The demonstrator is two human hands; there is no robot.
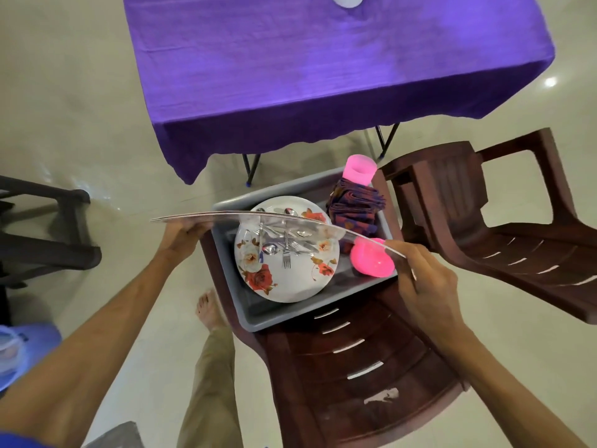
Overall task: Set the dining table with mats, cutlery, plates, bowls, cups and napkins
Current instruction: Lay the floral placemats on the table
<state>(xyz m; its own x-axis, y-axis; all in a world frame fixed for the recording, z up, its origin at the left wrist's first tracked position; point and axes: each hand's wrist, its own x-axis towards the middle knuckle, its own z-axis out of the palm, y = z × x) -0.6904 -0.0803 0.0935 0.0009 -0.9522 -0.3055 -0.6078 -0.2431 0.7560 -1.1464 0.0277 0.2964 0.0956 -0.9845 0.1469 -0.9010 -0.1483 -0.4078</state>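
The person stands over a brown plastic chair [355, 350] whose seat carries a grey tub [258, 313]. Both hands hold a thin stack of mats [258, 217], seen almost edge-on, level above the tub. The left hand [181, 236] grips the stack's end at nine o'clock, fingers curled under it; the right hand [423, 279] pinches the opposite end at about four o'clock, fingers bent round the edge.

The mats cross over the top of the tub and partly hide what lies in it. Below them sits a floral plate [284, 279] with forks and spoons [286, 247] lying loose on it. At three o'clock from the plate is a pink bowl [371, 261], touching the mat edge in this view. Folded dark patterned napkins [355, 205] stand at the tub's one o'clock corner, with a pink cup [359, 171] just behind them.

At twelve o'clock stands the worktop under a purple cloth [323, 66], with a white cup [347, 0] at its far edge. A second brown chair [504, 227] stands at three o'clock, near the tub. A dark chair [42, 227] is at nine o'clock.
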